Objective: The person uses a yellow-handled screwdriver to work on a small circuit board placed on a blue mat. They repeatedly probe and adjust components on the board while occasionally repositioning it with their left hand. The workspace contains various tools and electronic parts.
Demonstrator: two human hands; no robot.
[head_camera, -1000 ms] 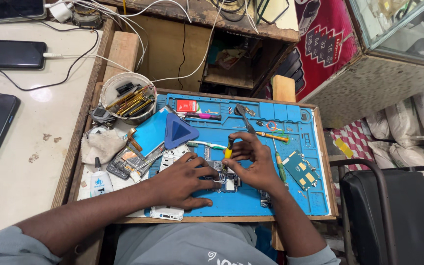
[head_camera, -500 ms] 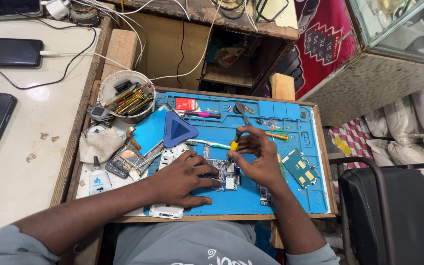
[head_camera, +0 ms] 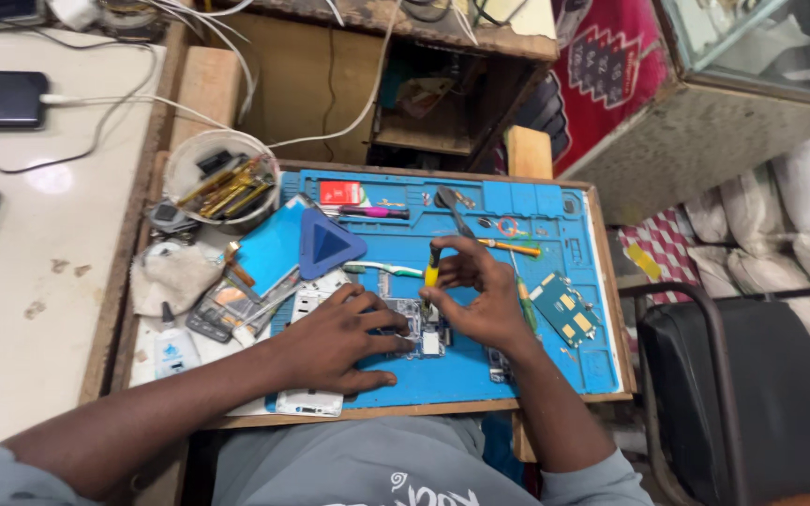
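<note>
So a small phone circuit board (head_camera: pixel 416 330) is being pinned down near the middle of the blue repair mat (head_camera: pixel 555 370), close to its front edge, by the left hand (head_camera: pixel 335 342), fingers spread flat with the tips pressed on the board's left side. A yellow-handled screwdriver (head_camera: pixel 431 274) is being pinched upright by the right hand (head_camera: pixel 480 300), fingers curled snug around it, tip down on the board. Package-wise, one flat red rectangular packet (head_camera: pixel 340 193) is lying at the mat's back edge, and one little white bottle with a blue label (head_camera: pixel 173 349) is sitting off the mat's front left corner. One blue triangular pick (head_camera: pixel 328 245) is resting on the left part of the mat, one green circuit board (head_camera: pixel 562 307) near the right edge, and one pink-handled screwdriver (head_camera: pixel 372 213) beside the red packet. One round tub of tools (head_camera: pixel 219 178) is parked past the back left corner.
</note>
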